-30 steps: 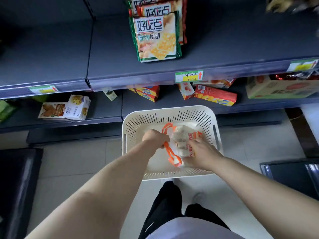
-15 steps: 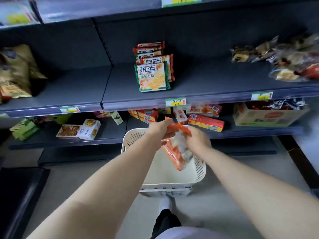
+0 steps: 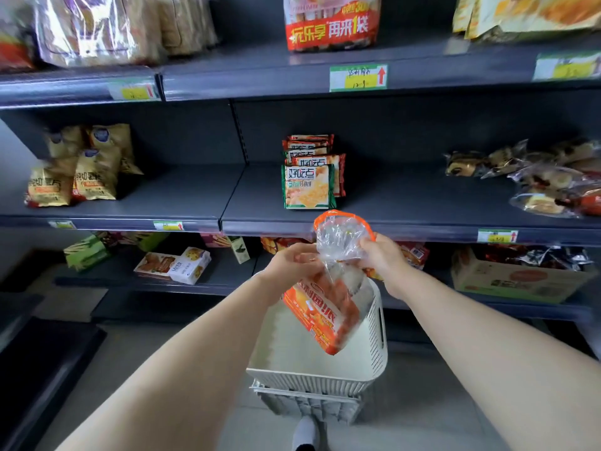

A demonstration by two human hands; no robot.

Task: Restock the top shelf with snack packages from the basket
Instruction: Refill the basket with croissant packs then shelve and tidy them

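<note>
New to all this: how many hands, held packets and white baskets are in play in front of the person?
Hands: 2, the left hand and the right hand
Held snack packet, gripped by both hands: 1
Slotted white basket: 1
Total: 4

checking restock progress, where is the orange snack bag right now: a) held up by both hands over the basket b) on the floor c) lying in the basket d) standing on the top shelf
a: the left hand and right hand both grip the clear top of the orange snack bag, which hangs over the white basket and touches no shelf.
</note>
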